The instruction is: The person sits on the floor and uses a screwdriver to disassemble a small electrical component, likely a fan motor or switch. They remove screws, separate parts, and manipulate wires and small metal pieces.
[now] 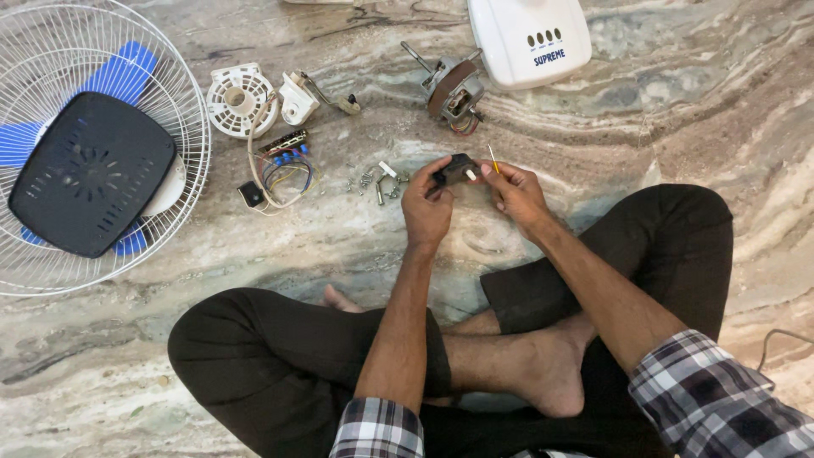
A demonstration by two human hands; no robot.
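The left hand (426,203) pinches a small black part (454,169), while right fingers (496,174) grip a thin screwdriver (493,159) at its three o'clock.

Swirled beige-grey marble floor (695,127), evenly lit, glossy.

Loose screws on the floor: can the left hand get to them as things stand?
Probably not yet. The left hand lies close beside the loose screws with bare floor between, but its fingers grip a small black part, shared with the right hand. It would need to let go first.
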